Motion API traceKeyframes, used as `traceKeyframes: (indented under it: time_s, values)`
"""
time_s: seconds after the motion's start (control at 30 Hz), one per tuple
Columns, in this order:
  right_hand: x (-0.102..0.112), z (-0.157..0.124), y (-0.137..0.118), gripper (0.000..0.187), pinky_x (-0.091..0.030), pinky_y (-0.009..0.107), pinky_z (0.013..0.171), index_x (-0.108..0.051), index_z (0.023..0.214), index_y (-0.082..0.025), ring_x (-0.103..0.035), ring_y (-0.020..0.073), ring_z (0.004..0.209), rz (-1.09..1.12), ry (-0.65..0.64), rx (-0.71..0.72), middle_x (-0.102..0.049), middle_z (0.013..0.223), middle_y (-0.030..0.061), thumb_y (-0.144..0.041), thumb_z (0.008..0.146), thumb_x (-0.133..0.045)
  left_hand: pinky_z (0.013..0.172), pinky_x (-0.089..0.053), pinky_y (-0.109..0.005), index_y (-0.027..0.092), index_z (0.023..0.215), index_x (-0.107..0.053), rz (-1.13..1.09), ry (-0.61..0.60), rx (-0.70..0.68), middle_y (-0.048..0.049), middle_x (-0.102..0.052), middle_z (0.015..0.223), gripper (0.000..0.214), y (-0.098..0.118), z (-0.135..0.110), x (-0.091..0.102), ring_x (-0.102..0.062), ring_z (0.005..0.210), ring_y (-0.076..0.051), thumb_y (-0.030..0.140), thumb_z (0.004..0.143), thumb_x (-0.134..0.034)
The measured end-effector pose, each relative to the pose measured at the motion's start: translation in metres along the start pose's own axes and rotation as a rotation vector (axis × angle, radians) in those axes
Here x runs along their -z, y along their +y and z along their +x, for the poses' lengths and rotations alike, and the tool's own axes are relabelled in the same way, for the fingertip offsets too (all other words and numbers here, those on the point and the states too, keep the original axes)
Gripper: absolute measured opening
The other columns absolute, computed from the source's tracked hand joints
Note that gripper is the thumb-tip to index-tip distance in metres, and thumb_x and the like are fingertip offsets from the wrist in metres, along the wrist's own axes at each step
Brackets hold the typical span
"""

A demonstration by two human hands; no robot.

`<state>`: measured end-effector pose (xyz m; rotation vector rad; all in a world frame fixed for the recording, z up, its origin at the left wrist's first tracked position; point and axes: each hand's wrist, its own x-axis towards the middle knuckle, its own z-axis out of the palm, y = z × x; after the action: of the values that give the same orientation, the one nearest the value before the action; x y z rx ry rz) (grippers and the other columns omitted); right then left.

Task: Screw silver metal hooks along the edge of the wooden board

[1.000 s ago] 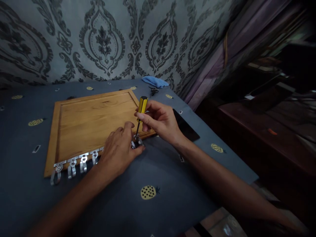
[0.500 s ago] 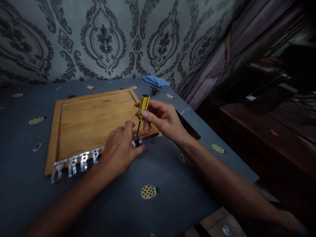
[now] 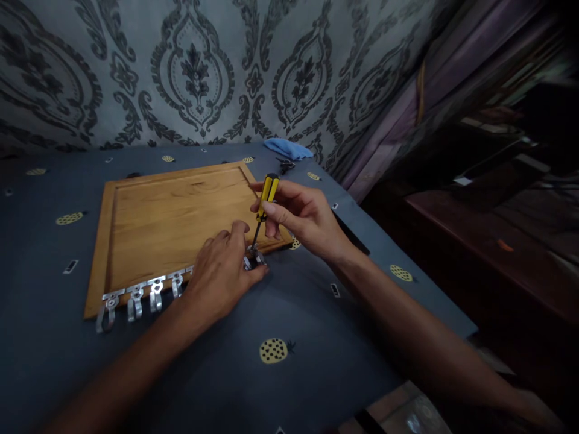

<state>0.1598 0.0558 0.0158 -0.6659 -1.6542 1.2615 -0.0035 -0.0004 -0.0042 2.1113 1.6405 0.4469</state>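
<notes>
My left hand (image 3: 221, 274), in the middle of the frame, curls down and pinches the right end of the hook strip (image 3: 154, 292) on the near edge of the wooden board (image 3: 172, 217). Just right of it, my right hand (image 3: 301, 217) grips the yellow screwdriver (image 3: 266, 191), tip down on the strip. A blue cloth (image 3: 287, 147) lies far back.

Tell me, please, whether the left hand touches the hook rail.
Touching: the head view shows the left hand lying on the hook rail, covering its right end.
</notes>
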Motion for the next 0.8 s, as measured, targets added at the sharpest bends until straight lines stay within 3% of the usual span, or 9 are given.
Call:
traceKeyframes:
  time_s: [0.2, 0.3, 0.43, 0.63, 0.8]
  values:
    - [-0.004, -0.001, 0.005, 0.04, -0.048, 0.02, 0.042, -0.056, 0.079, -0.019, -0.054, 0.0045, 0.049, -0.017, 0.127, 0.041, -0.07, 0.085, -0.001, -0.044, 0.073, -0.088, 0.092, -0.049, -0.048, 0.016, 0.128, -0.043, 0.01, -0.011, 0.018, -0.0115, -0.067, 0.109, 0.057, 0.001, 0.0, 0.0, -0.064, 0.105, -0.033, 0.034, 0.083, -0.074]
    - [-0.005, -0.001, 0.009, 0.039, -0.046, 0.02, 0.04, -0.052, 0.077, -0.022, -0.051, 0.0052, 0.047, -0.048, 0.217, 0.1, -0.063, 0.075, -0.005, -0.042, 0.077, -0.086, 0.092, -0.05, -0.046, 0.017, 0.128, -0.044, 0.005, -0.002, 0.017, -0.0113, -0.067, 0.11, 0.058, -0.001, -0.001, -0.002, -0.064, 0.105, -0.032, 0.033, 0.083, -0.076]
    - [-0.002, 0.002, 0.013, 0.036, -0.042, 0.019, 0.038, -0.051, 0.082, -0.025, -0.05, 0.0065, 0.051, -0.098, 0.376, 0.213, -0.059, 0.078, -0.005, -0.043, 0.082, -0.081, 0.092, -0.05, -0.045, 0.017, 0.126, -0.044, -0.001, 0.026, -0.007, -0.0102, -0.067, 0.109, 0.055, -0.003, -0.001, -0.004, -0.065, 0.105, -0.03, 0.032, 0.083, -0.074]
    - [-0.006, 0.001, 0.011, 0.045, -0.04, 0.019, 0.035, -0.047, 0.075, -0.024, -0.044, 0.0055, 0.045, -0.097, 0.269, 0.159, -0.051, 0.066, -0.0064, -0.051, 0.077, -0.083, 0.091, -0.049, -0.045, 0.018, 0.125, -0.044, 0.0, 0.019, 0.002, -0.0094, -0.068, 0.108, 0.054, -0.001, -0.001, -0.002, -0.065, 0.106, -0.031, 0.031, 0.083, -0.075]
    - [-0.008, 0.0, 0.009, 0.047, -0.042, 0.02, 0.035, -0.046, 0.074, -0.024, -0.044, 0.0057, 0.044, -0.103, 0.255, 0.138, -0.048, 0.064, -0.0068, -0.052, 0.077, -0.083, 0.09, -0.05, -0.044, 0.017, 0.126, -0.045, 0.002, 0.041, -0.004, -0.0088, -0.068, 0.105, 0.056, -0.001, -0.001, -0.003, -0.066, 0.104, -0.031, 0.032, 0.081, -0.076]
